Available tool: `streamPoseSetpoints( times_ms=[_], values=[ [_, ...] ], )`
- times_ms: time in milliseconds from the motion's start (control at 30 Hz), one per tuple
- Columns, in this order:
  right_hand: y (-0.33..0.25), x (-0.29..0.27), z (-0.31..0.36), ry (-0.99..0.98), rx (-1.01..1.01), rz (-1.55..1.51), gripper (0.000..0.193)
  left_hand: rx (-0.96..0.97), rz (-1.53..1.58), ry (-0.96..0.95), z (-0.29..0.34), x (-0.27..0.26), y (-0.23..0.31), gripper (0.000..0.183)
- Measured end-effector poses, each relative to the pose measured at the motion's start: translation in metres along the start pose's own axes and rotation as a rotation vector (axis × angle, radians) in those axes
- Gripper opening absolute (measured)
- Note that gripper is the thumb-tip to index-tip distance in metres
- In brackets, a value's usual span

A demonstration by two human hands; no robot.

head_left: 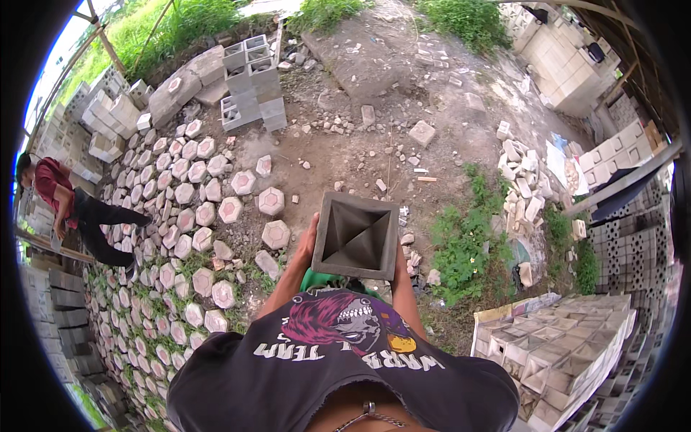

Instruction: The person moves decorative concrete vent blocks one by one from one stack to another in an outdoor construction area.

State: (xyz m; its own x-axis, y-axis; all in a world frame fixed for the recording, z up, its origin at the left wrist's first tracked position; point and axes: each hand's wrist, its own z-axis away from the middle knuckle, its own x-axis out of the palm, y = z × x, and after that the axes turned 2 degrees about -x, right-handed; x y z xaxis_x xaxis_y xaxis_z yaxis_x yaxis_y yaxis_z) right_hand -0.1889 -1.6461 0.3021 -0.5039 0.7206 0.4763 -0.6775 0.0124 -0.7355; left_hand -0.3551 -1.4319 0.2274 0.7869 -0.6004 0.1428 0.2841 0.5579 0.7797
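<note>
Held in front of my body is a square grey concrete vent block (358, 201), its recessed face turned up, with a ridge running diagonally across the hollow. My left hand (310, 239) presses against the block's left side, fingers along the outer wall. On the opposite side, my right hand (400, 268) grips the lower right wall; most of its fingers are hidden behind the block. Both forearms reach forward from my dark printed shirt. Something green shows just below the block.
Many hexagonal pavers (276, 235) cover the ground at left, where a person in a red shirt (52, 180) walks. Grey hollow blocks (252, 83) stand stacked ahead. Rubble (522, 176) and weeds (464, 263) lie right. Similar square blocks (558, 353) are stacked at lower right.
</note>
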Motion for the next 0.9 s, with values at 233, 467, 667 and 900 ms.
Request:
streamPoseSetpoints(
  times_ms=[233, 467, 667, 900],
  values=[
    [-0.005, 0.002, -0.059, -0.228, 0.132, 0.022, 0.073, 0.070, 0.187, 0.099, -0.005, -0.014, -0.019, 0.091],
    [0.000, 0.032, -0.110, -0.308, 0.165, 0.078, 0.073, 0.133, 0.256, 0.182, -0.004, -0.027, 0.016, 0.092],
    [-0.009, 0.081, -0.164, -0.290, 0.172, 0.097, 0.075, 0.056, 0.022, 0.392, -0.038, -0.048, 0.071, 0.095],
    [-0.014, 0.124, -0.218, -0.296, 0.171, 0.089, 0.076, 0.059, 0.055, 0.331, -0.068, -0.079, 0.126, 0.092]
  ],
)
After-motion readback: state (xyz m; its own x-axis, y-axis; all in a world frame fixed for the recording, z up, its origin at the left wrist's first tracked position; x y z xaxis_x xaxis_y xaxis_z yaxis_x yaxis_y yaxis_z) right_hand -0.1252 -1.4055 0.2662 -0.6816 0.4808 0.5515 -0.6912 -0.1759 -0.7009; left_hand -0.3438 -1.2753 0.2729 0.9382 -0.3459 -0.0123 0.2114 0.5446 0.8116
